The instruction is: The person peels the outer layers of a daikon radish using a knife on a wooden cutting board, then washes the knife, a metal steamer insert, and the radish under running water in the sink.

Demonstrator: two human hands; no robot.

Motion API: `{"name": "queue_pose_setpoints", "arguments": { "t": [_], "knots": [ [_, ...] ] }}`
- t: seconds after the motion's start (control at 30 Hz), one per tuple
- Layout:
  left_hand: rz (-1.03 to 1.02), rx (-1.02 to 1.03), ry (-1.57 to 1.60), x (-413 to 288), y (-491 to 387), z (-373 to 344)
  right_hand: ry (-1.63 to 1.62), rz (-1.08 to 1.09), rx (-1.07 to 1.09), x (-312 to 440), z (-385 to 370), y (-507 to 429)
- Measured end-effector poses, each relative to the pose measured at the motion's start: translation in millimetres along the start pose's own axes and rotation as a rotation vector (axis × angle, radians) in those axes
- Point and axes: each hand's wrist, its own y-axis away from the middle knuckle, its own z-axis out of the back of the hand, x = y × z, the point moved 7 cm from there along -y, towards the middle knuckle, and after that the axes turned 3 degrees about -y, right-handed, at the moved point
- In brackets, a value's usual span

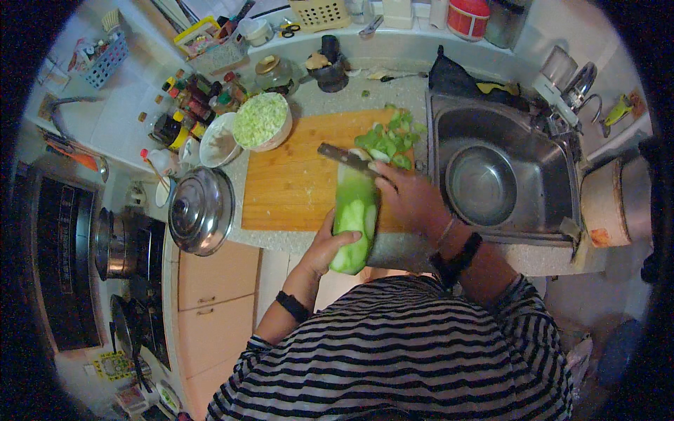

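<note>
My left hand (337,247) grips the lower end of a long, partly peeled green vegetable (352,221), perhaps a gourd or a green radish. Its upper end reaches over a wooden cutting board (289,184). A knife (345,157), seen nearly edge-on and slightly blurred, is in my right hand (408,194). The blade lies across the vegetable's far end; whether it is cutting in cannot be made out. Green peelings (389,137) are heaped on the board's far right corner. On its far left corner stands a bowl (263,122) full of pale green shreds.
To the right is a steel sink (542,210) holding a metal basin (482,184). A white bowl (218,141), a domed pot lid (201,210) and several sauce bottles (192,102) stand left of the board. Behind it sits a dark mortar (331,76) with its pestle.
</note>
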Motion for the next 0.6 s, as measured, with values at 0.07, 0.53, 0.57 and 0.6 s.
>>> {"name": "queue_pose_setpoints", "arguments": {
  "t": [0.07,0.53,0.57,0.6],
  "knots": [
    [0.037,0.001,0.033,5,0,1,0.096,-0.042,0.084,-9,-5,-11],
    [0.038,-0.002,0.077,9,3,2,0.245,-0.085,0.193,0,-9,21],
    [0.033,0.010,0.083,9,3,2,0.236,-0.056,0.163,6,-8,20],
    [0.027,0.021,0.090,8,2,1,0.232,-0.042,0.170,8,-9,17]
  ]
}}
